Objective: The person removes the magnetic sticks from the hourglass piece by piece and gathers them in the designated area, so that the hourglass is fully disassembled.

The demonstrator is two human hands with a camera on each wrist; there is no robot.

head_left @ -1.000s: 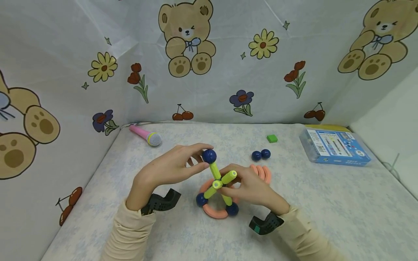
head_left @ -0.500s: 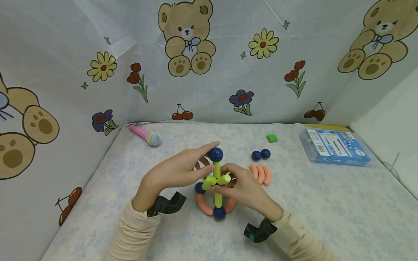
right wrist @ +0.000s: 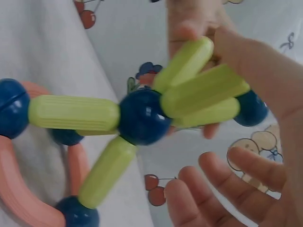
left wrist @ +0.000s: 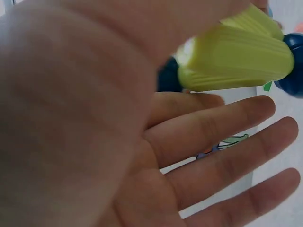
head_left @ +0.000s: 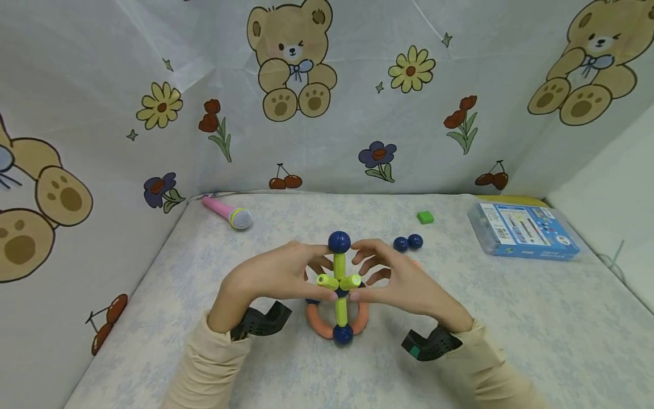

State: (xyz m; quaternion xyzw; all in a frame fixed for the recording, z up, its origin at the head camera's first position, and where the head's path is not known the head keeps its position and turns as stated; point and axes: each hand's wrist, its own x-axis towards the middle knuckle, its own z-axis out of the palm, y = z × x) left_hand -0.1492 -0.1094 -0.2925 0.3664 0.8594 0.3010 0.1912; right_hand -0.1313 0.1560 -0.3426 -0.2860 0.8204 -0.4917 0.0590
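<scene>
Between both hands stands a magnetic ball-and-stick model: lime-green rods [head_left: 341, 312] meet at a blue centre ball [right wrist: 144, 117], above a peach ring [head_left: 319, 325] with blue balls. One rod points up and carries a blue top ball [head_left: 339, 242]. My left hand [head_left: 280, 274] is beside the model, its index finger by the top ball and its thumb by the centre ball. Its other fingers extend fairly straight in the left wrist view. My right hand [head_left: 411, 284] is at the other side, fingers spread and loosely bent, thumb close to the centre ball. Whether each thumb touches is unclear.
Two loose blue balls [head_left: 408, 243] lie behind the right hand, near a small green block [head_left: 425, 217]. A blue-labelled plastic box [head_left: 526, 230] sits at the back right. At the back left lies a pink toy microphone [head_left: 227, 212].
The model turned so one lower rod faces front, and its top ball shifted right to stand upright. My right hand let go of the middle and moved up and right. My left hand shifted right.
</scene>
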